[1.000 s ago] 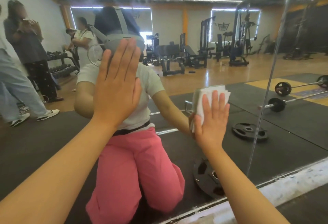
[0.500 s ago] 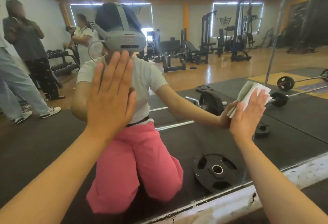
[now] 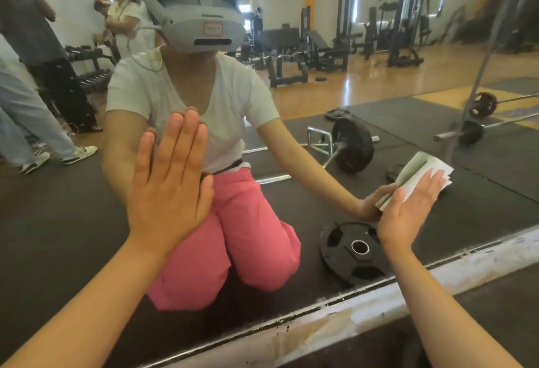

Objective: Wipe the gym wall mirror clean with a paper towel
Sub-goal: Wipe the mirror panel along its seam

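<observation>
Head camera: we press our left hand (image 3: pixel 169 181) flat on the wall mirror (image 3: pixel 379 99), fingers straight and close together. Our right hand (image 3: pixel 408 213), fingers straight, pins a folded paper towel (image 3: pixel 420 175) against the glass low on the right, just above a reflected weight plate (image 3: pixel 350 254).

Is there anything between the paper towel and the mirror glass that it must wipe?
Nothing visible. The right hand presses the paper towel flat against the mirror. The left hand lies flat on the mirror well to the left, apart from the towel.
</observation>
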